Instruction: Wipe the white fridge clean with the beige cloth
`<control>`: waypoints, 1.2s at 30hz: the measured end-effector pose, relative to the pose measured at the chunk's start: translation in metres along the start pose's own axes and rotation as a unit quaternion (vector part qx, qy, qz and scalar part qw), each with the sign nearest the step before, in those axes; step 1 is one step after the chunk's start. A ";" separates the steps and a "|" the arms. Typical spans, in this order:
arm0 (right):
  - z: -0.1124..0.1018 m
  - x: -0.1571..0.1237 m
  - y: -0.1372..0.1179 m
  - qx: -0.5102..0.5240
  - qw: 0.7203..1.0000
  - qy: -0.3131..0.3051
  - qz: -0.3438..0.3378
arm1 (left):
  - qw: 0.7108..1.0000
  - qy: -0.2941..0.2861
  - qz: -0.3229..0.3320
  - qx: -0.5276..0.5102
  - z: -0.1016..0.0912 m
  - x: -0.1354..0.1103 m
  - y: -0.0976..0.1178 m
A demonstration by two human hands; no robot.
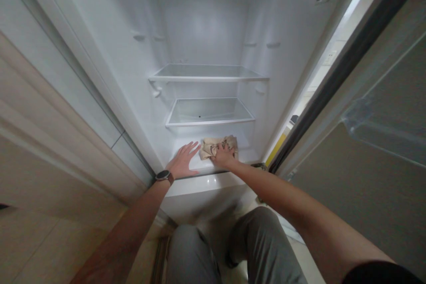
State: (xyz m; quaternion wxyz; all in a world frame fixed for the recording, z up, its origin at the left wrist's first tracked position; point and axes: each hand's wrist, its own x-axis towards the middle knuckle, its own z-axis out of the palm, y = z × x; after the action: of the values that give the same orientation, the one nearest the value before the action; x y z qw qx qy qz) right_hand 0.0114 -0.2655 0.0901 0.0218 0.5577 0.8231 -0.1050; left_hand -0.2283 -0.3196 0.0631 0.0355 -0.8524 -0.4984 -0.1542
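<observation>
Rumpled cloth (208,147) on fridge floor (245,153)

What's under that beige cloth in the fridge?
White fridge floor shows around the cloth, with the right hand on top; whatever lies directly beneath the cloth is covered.

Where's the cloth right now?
In the head view, the cloth lies on the fridge floor, under the right hand, below the lower shelf.

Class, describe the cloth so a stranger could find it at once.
Start at the open white fridge and go down past both shelves to its floor. There, under the right hand, lies a crumpled cloth. Its beige fabric with dark markings stands out from the plain white surfaces.
</observation>
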 end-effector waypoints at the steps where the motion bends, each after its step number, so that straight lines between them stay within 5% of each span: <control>1: 0.005 -0.002 -0.011 0.005 1.000 0.013 -0.012 | 1.000 0.002 0.002 0.001 0.001 0.000 -0.001; 6: 0.015 -0.010 -0.048 0.026 0.997 0.014 -0.077 | 1.000 0.009 0.001 -0.001 0.005 -0.001 -0.002; 10: -0.006 -0.006 -0.025 0.078 0.988 -0.003 -0.133 | 1.000 -0.003 0.005 -0.005 0.004 -0.001 -0.002; 14: -0.023 -0.009 0.028 0.074 0.989 0.118 0.045 | 1.000 -0.009 0.011 -0.006 0.001 -0.001 -0.002; 17: -0.014 -0.020 0.051 0.048 0.982 0.134 0.128 | 1.000 -0.007 0.010 -0.005 0.001 -0.002 -0.002; 22: 0.006 -0.026 0.050 0.008 0.983 0.149 0.103 | 1.000 -0.004 0.023 0.000 0.000 -0.002 -0.002; 29: 0.001 -0.015 0.057 -0.002 0.989 0.143 0.025 | 0.999 -0.009 0.033 -0.011 0.000 -0.004 -0.002; 36: 0.008 -0.021 0.057 0.018 0.991 0.128 0.040 | 0.996 0.011 -0.055 -0.073 -0.012 0.020 0.000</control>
State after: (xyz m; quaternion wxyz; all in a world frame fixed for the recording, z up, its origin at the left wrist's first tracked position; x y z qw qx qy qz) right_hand 0.0712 -0.2661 0.0767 -0.0901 0.5991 0.7942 -0.0465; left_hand -0.2220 -0.3060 0.0808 -0.0294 -0.8221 -0.5318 -0.2015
